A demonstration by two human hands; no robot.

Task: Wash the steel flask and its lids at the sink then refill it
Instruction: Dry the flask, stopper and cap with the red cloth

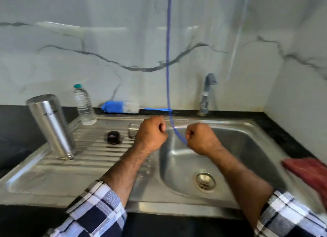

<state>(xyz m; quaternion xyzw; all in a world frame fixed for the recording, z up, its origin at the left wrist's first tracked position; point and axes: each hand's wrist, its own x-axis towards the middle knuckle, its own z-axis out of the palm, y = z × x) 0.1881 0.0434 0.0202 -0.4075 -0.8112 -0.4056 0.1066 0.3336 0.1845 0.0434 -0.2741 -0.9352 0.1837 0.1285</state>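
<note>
Nearest: two forearms in checked sleeves, rolled back, reaching over the front rim of a steel sink (177, 207) set in a dark tabletop (17, 127). Basin at right with a round drain strainer (205, 182); ribbed drainboard at left. A red cloth (309, 173) lies on the tabletop at the basin's right edge. Left hand (151, 133): raised over the drainboard's inner edge, fingers curled into a fist, grip closed with nothing visible in it. Right hand (200, 139): raised over the basin, fingers curled; a thin blue cord (168, 59) hanging from above the frame ends at this fist, but whether the grip holds it cannot be told. On the drainboard: steel flask (51, 125), standing mouth-down at left; black lid (113, 137), near the middle; small steel lid (132, 130), just beyond it, partly hidden by the left hand. Farther back: clear plastic water bottle (84, 105) with green cap, upright. At the wall: blue-and-white brush (121, 107), lying flat; chrome tap (207, 93) behind the basin. Marble-patterned wall behind.
</note>
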